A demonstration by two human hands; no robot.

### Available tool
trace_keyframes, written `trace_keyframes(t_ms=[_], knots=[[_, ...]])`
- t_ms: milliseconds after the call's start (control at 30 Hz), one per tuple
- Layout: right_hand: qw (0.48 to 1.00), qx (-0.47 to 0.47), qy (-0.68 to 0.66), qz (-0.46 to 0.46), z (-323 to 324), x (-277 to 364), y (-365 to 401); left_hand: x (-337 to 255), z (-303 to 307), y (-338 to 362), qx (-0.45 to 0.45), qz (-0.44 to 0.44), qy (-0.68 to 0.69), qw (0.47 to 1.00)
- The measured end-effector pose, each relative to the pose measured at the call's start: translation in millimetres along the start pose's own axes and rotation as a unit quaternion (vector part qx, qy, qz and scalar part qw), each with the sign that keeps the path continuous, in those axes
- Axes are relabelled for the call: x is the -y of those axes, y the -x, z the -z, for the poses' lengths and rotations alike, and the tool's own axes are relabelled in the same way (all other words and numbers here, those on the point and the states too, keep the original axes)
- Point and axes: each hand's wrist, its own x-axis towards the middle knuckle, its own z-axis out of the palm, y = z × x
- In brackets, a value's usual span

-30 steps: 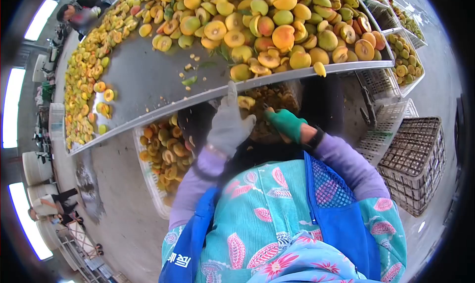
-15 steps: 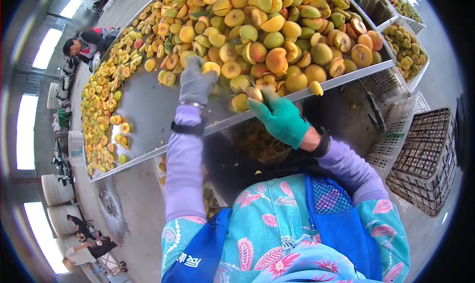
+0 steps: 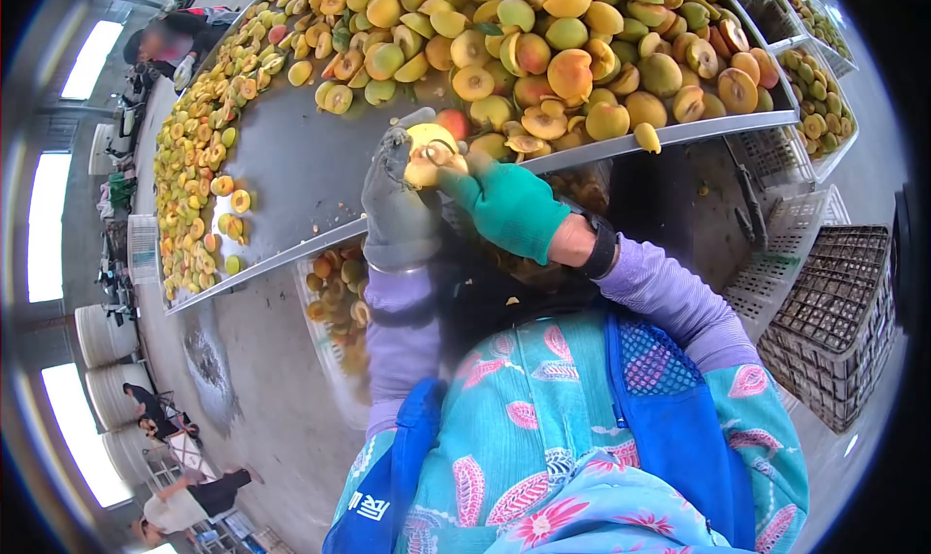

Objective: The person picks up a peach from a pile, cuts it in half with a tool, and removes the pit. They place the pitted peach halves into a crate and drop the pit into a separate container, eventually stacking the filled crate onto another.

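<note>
My left hand [image 3: 400, 200], in a grey glove, is closed around a cut apricot [image 3: 427, 152], its pale yellow flesh facing my right hand. My right hand [image 3: 509, 205], in a green glove, has its thumb and fingers pinched together against the cut face. A thin curved line shows across the flesh there; motion blur hides what these fingers hold. Both hands are above the front edge of a metal table [image 3: 301, 176]. Just beyond them lies a heap of whole and halved apricots [image 3: 567, 74], yellow, green and red-blushed.
Halved apricots [image 3: 189, 181] spread along the table's left side. Below the edge stands a crate of fruit [image 3: 335, 307]. At right are fruit-filled baskets [image 3: 819, 108], a white crate [image 3: 776, 263] and a dark crate [image 3: 829, 326]. Another person [image 3: 179, 45] stands at the table's far left.
My left hand has left the heap and come nearer to me, now with a cut apricot in it. My right hand has moved left to meet it. The view has shifted slightly.
</note>
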Motion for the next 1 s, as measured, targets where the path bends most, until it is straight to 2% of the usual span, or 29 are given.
trace_keyframes(t_ms=[33,67,100,133,167,267,367,400,433,467,500,533,567,600,633,667,700,733,767,800,867,900,967,1000], knots=[[0.996,0.025,-0.054,-0.062,5,5,0,-2,-5,1,-0.004,0.002,0.016,1.0],[0.996,0.018,-0.061,-0.06,3,4,0,-2,-7,3,-0.01,0.002,0.032,0.999],[0.996,0.013,-0.069,-0.058,0,3,1,1,-8,3,-0.018,-0.086,-0.102,0.991],[0.995,0.008,-0.077,-0.055,-3,2,1,6,-7,3,-0.026,-0.171,-0.234,0.957],[0.993,0.004,-0.109,-0.053,-6,1,1,10,-9,4,-0.033,-0.251,-0.362,0.897],[0.979,-0.017,-0.194,-0.063,-15,-6,-1,17,-20,5,-0.074,-0.211,-0.196,0.955],[0.96,-0.013,-0.263,-0.096,-23,-12,1,26,-25,1,-0.059,-0.239,-0.175,0.953],[0.952,0.004,-0.29,-0.1,-19,-14,2,27,-28,7,-0.048,-0.177,-0.095,0.978],[0.943,0.022,-0.318,-0.098,-15,-15,1,52,-2,5,-0.024,-0.151,-0.125,0.98],[0.98,0.012,-0.199,0.003,-16,-25,5,39,2,-3,0.062,-0.136,-0.155,0.976],[0.99,-0.025,-0.104,0.09,-17,-35,4,27,5,-10,0.148,-0.122,-0.185,0.964],[0.986,-0.065,-0.041,0.145,-21,-42,5,22,-1,-7,0.054,-0.078,-0.187,0.978],[0.982,-0.089,-0.025,0.163,-29,-46,6,19,-6,-5,-0.04,-0.033,-0.177,0.983],[0.981,-0.104,-0.042,0.157,-39,-50,8,18,-17,-7,-0.065,-0.047,-0.175,0.981],[0.979,-0.075,-0.169,0.089,-46,-53,5,15,-27,-11,-0.072,-0.077,-0.181,0.978],[0.953,-0.063,-0.295,0.016,-43,-39,0,14,-34,-12,-0.08,-0.106,-0.186,0.973],[0.911,0.01,-0.401,-0.098,-30,-31,6,15,-40,-12,-0.083,-0.131,-0.187,0.97],[0.842,0.059,-0.488,-0.224,-6,-7,11,18,-41,-12,-0.078,-0.156,-0.21,0.962],[0.874,0.015,-0.459,-0.158,-21,-25,6,23,-41,-13,-0.071,-0.179,-0.231,0.954],[0.9,-0.03,-0.425,-0.091,-51,-59,-1,26,-37,-15,-0.055,-0.162,-0.271,0.947],[0.895,-0.046,-0.436,-0.078,-54,-62,0,25,-34,-21,-0.023,-0.129,-0.35,0.928],[0.893,-0.054,-0.442,-0.071,-55,-64,0,24,-37,-21,-0.033,-0.109,-0.3,0.947],[0.813,0.026,-0.541,-0.216,2,1,14,12,-55,-14,-0.052,-0.064,-0.201,0.976],[0.81,0.045,-0.553,-0.188,0,-4,15,27,-52,-21,-0.07,-0.123,-0.146,0.979]])
